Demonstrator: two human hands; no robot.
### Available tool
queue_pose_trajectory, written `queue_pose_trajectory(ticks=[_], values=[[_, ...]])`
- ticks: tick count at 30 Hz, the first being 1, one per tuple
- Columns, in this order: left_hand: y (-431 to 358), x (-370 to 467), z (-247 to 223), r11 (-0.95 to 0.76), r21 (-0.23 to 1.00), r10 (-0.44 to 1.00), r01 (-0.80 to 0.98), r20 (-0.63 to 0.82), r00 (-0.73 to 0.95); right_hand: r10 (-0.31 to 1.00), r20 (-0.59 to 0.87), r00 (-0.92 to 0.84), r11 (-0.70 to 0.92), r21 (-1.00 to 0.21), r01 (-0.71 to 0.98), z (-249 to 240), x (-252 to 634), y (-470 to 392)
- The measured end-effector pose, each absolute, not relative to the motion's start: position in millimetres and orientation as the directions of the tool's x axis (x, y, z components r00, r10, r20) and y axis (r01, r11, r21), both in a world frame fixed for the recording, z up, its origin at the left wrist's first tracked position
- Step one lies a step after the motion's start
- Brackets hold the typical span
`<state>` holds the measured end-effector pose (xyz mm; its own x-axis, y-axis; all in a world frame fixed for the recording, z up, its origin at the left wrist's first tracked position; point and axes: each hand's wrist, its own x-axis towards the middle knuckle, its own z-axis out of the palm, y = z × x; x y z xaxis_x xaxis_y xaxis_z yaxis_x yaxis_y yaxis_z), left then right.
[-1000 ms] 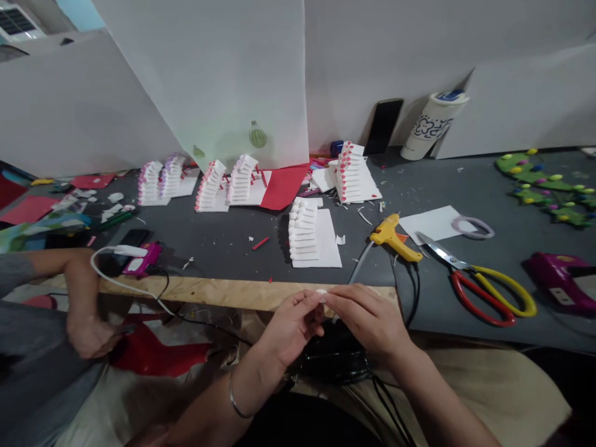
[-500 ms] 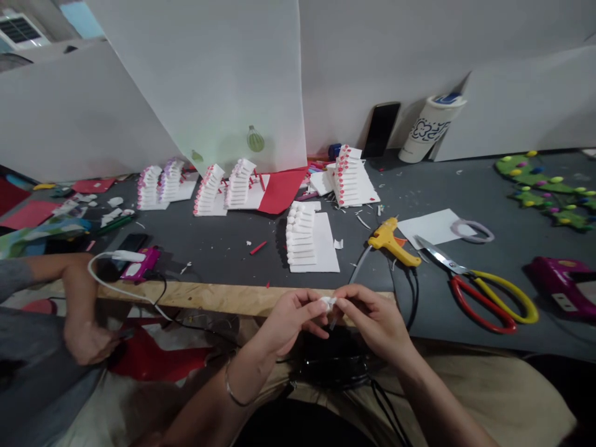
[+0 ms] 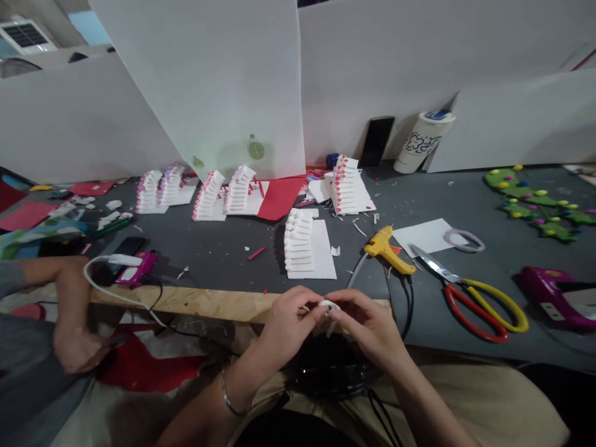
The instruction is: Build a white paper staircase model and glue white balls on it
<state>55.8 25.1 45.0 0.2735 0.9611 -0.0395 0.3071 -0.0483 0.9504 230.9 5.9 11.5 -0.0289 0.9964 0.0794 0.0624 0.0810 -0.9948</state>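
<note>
Over my lap, just in front of the table edge, my left hand [image 3: 293, 316] and my right hand [image 3: 367, 320] meet at a small white piece [image 3: 329, 305]. Both pinch it between thumb and fingers; its exact kind is too small to make out. Beyond my hands lies a white card [image 3: 323, 248] with a fanned row of white rolled sticks [image 3: 298, 242] on it. To the right of that card rests a yellow hot glue gun [image 3: 388, 250], its clear glue stick pointing toward my hands.
Large scissors [image 3: 465, 285] with red and yellow handles lie right of the glue gun, near white paper [image 3: 426, 236]. Pink-tipped stick fans [image 3: 208, 195] line the back. A phone [image 3: 377, 141] and tumbler [image 3: 423, 143] stand behind. Another person's hand [image 3: 81, 347] is at left.
My fingers have shifted around the white piece, which is turned and shows a curved edge. The camera view has tilted slightly; the things on the table stay put.
</note>
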Motion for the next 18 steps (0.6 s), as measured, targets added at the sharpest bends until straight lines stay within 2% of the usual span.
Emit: queue_pose_trajectory(ticks=[2,4,7,10,12,18], values=[[23.8,55.6,48.2,-0.109,0.931,0.963,0.348,0.011,0.270,0.997,0.078,-0.026,0.080,-0.989,0.120,16.1,230.7,8.1],[21.7,57.9,49.0,-0.072,0.948,0.971,0.311,-0.005,0.240,0.995,0.095,-0.023,0.098,-0.984,0.148,19.7,230.2,8.8],[19.4,66.7,45.6,0.155,0.985,0.961,0.081,-0.169,0.220,0.997,0.082,-0.009,0.082,-0.991,0.106,21.0,227.0,6.5],[19.9,77.5,40.8,0.381,0.905,0.915,-0.188,-0.340,0.216,0.996,0.029,0.080,0.025,-0.999,0.045,19.2,221.8,3.4],[21.2,82.0,39.1,0.439,0.855,0.897,-0.278,-0.395,0.201,0.990,0.002,0.143,0.000,-1.000,0.017,18.2,219.2,3.0],[22.7,81.4,39.3,0.391,0.893,0.913,-0.223,-0.346,0.214,0.980,-0.024,0.200,-0.023,-1.000,-0.007,15.0,216.4,7.3]])
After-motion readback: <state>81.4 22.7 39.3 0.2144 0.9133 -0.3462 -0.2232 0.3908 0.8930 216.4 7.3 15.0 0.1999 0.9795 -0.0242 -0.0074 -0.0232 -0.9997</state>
